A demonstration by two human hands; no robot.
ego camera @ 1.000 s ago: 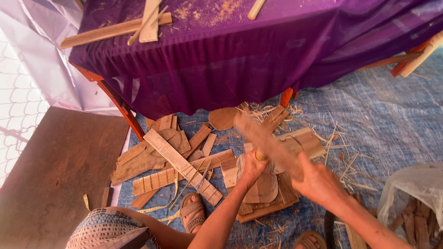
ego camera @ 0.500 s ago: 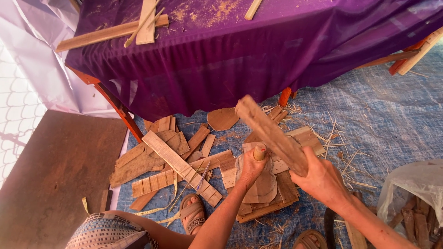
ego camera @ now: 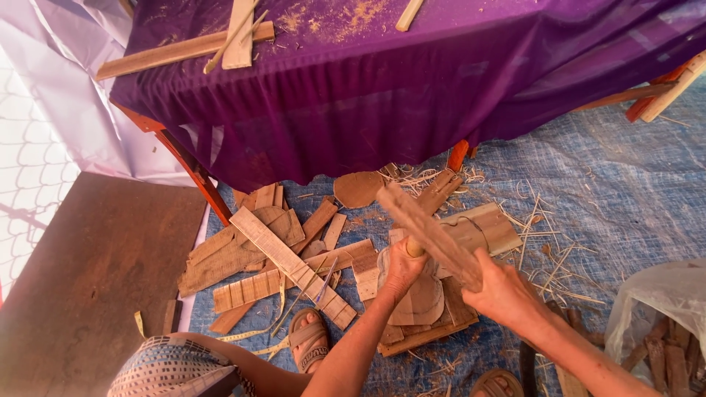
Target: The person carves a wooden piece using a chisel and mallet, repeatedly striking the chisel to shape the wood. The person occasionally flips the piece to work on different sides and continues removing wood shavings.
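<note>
Wooden slat [ego camera: 430,234] gripped: left hand [ego camera: 403,268], seemingly right hand [ego camera: 504,290].

One package only — a clear plastic bag [ego camera: 662,301] of wood scraps, slumped on the tarp at my right.

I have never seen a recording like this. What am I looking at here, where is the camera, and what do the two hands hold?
There is no machine: a person works with bare hands, and the one camera sits on the person's head, looking down. The left hand grips a short round wooden stick. The right hand holds a long flat brown wooden slat, tilted up and away. Below, on a blue woven ground sheet, lie scattered flat wooden offcuts and thin shavings. Behind them stands a table under a purple cloth with pale wooden strips on top. A sandalled foot shows near the bottom.
</note>
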